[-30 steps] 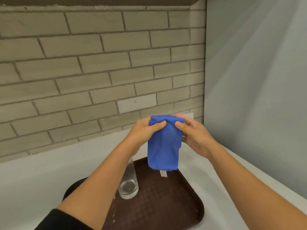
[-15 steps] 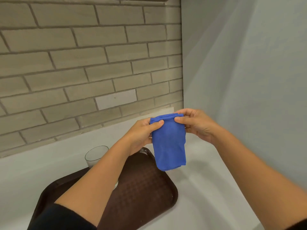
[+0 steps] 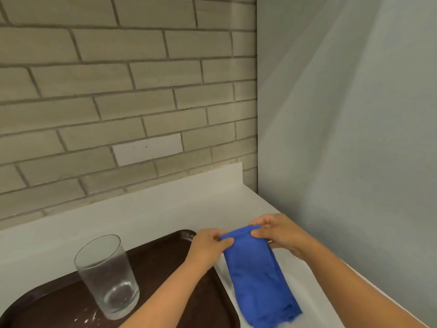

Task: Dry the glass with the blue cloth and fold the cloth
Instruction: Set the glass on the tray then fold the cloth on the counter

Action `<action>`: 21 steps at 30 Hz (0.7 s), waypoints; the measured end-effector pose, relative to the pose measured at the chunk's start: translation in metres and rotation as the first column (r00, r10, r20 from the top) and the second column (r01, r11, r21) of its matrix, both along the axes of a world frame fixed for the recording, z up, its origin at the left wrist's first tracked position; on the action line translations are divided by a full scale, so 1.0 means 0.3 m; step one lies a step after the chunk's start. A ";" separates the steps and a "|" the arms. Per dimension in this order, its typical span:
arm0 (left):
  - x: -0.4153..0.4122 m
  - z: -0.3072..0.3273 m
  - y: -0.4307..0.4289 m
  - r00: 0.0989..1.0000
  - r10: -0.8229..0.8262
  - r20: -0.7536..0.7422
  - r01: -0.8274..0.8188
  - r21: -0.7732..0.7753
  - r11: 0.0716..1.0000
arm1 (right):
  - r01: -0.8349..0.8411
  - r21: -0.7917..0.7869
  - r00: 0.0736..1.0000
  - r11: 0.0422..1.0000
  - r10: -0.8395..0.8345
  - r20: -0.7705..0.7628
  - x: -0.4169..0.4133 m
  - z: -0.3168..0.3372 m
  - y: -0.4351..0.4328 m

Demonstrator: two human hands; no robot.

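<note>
The blue cloth (image 3: 257,275) is folded into a long narrow strip that stretches across the white counter (image 3: 146,209), just right of the tray. My left hand (image 3: 209,245) pinches its far left corner and my right hand (image 3: 277,233) pinches its far right corner. The clear glass (image 3: 106,275) stands upright on the dark brown tray (image 3: 165,261), to the left of both hands, and nothing touches it.
A brick wall rises behind the counter and a plain grey wall (image 3: 343,138) closes the right side. White specks lie on the tray near the glass base. The counter's front right edge runs close beside my right forearm.
Both hands have lowered the cloth from hanging in the air down to the counter right of the tray. The view has shifted, so the glass is now fully visible.
</note>
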State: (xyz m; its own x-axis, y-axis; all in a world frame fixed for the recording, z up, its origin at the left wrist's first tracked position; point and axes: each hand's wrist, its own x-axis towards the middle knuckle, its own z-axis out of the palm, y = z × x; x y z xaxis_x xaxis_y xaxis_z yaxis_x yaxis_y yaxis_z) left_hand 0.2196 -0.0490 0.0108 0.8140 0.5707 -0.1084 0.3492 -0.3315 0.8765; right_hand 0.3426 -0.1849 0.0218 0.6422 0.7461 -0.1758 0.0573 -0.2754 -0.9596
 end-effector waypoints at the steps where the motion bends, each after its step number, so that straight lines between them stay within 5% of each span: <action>1: 0.016 -0.027 0.025 0.999 0.021 -0.033 -0.018 0.077 0.997 | 0.003 -0.019 1.000 1.000 -0.003 -0.013 0.023 -0.039 0.032; 10: 0.153 -0.165 0.227 0.937 0.132 -0.324 0.005 0.389 0.921 | -0.002 -0.095 0.998 0.995 0.008 0.060 0.174 -0.214 0.278; 21: 0.233 -0.225 0.306 0.921 0.231 -0.314 -0.054 0.484 0.874 | 0.107 -0.190 0.978 0.976 -0.069 0.197 0.230 -0.268 0.378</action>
State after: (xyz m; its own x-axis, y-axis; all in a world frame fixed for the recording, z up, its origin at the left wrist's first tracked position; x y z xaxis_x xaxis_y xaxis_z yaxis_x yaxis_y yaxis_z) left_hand 0.2897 0.0429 -0.0567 0.6767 0.7331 -0.0682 0.6779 -0.5842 0.4462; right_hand 0.4115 -0.0716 -0.0586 0.7394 0.6475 -0.1847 0.1983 -0.4716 -0.8592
